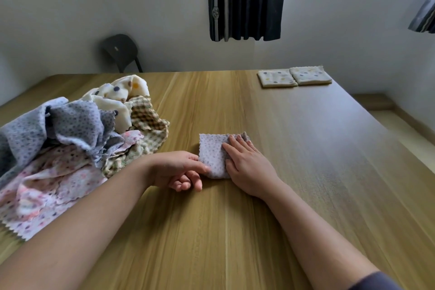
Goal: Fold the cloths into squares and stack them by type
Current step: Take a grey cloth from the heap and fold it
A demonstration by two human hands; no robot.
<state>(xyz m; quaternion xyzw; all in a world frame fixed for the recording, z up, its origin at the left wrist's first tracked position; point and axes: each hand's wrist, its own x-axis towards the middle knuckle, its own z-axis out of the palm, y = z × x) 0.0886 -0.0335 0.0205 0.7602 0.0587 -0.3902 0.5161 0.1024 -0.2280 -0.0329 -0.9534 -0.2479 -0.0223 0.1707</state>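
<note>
Head view, looking down over a wooden table [294,172]. Near the middle of it, flat on the wood, a small lilac cloth [213,153] with pale dots, folded to nearly a square. Lies directly between the two hands and is touched by both.

On the right half of the lilac cloth, the right hand [250,169], palm down. Presses flat on the fabric with straight fingers [235,146], held close together, the tips almost at the far edge. Wrist and heel of this hand off the cloth, toward the near right.

At the near left corner, the left hand [179,167], coming in from the left. One finger stretched out onto the near edge of the cloth, the other fingers curled under, beside the cloth. Thumb hidden, so not possible to tell whether pinching the edge or only touching it.

Left of the left forearm, a loose pile of unfolded cloths [70,139]: grey-blue dotted, cream with big dots, checked, pink flowered. Near the lilac cloth, not touching it.

At the far right of the table, two folded squares side by side and touching: a first cream cloth [276,77] and a second cream cloth [310,75], well apart from both hands.

Behind the table, a dark chair [121,50] by the wall and a dark curtain [247,0] above.
</note>
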